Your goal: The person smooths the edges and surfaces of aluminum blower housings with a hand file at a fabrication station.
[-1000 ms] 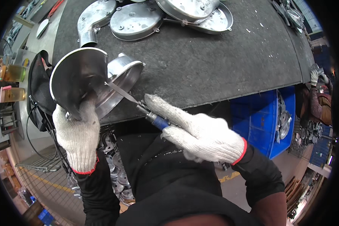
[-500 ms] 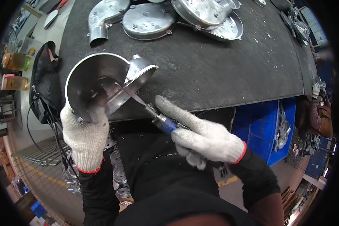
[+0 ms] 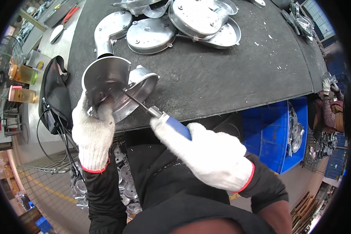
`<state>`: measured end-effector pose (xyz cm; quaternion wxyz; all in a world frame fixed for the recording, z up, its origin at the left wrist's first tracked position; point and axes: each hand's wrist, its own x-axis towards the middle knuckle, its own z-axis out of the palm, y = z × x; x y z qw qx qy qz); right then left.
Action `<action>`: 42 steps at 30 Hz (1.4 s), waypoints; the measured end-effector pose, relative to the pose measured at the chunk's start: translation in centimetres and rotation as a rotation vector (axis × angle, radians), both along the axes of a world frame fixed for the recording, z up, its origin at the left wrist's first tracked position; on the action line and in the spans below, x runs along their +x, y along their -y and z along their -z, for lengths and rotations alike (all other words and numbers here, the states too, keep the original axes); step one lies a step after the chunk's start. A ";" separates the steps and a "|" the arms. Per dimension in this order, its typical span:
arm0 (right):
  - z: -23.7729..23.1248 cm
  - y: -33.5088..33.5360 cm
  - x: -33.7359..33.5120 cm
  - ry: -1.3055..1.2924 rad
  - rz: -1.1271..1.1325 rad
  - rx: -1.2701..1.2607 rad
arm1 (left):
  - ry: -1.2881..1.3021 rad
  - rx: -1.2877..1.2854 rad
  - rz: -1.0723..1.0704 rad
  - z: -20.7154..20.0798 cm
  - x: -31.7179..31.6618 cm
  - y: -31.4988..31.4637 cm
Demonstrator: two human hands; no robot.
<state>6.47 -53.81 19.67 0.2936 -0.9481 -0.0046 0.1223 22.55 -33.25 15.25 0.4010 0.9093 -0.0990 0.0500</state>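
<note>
My left hand (image 3: 93, 136), in a white knitted glove with a red cuff, grips a silvery metal blower housing (image 3: 134, 97) by its wide round pipe. The pipe's open end faces up toward me, and some of my left fingers are hidden by the metal. My gloved right hand (image 3: 206, 160) is wrapped round a blue-handled power tool (image 3: 177, 126) with a thin metal blade. The blade's tip reaches the pipe's rim, where the pipe meets the curved shell; whether it touches I cannot tell. The housing is held over the dark bench's near edge.
Several similar metal housings (image 3: 151, 36) lie at the back of the dark bench (image 3: 238, 78). A black mesh bag (image 3: 56, 95) and two drink bottles (image 3: 22, 74) stand at left. Below the bench at right is a blue bin (image 3: 261, 136) with metal parts. A co-worker's gloved hand (image 3: 326, 85) shows far right.
My right hand has turned over, its back now upward, with the tool's handle inside the grip. The pipe's opening has tilted and looks smaller. My view has shifted slightly.
</note>
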 end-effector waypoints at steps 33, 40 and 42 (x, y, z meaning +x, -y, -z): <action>8.5 3.3 -9.9 -0.234 0.721 1.226 | 0.201 0.084 0.084 -3.1 1.9 -3.0; 5.8 3.9 -4.8 -0.420 0.427 0.917 | 0.050 0.535 0.189 -9.0 -0.4 1.0; 6.8 3.7 -5.0 -0.221 0.329 0.746 | 0.095 0.540 0.184 -8.9 -0.3 0.8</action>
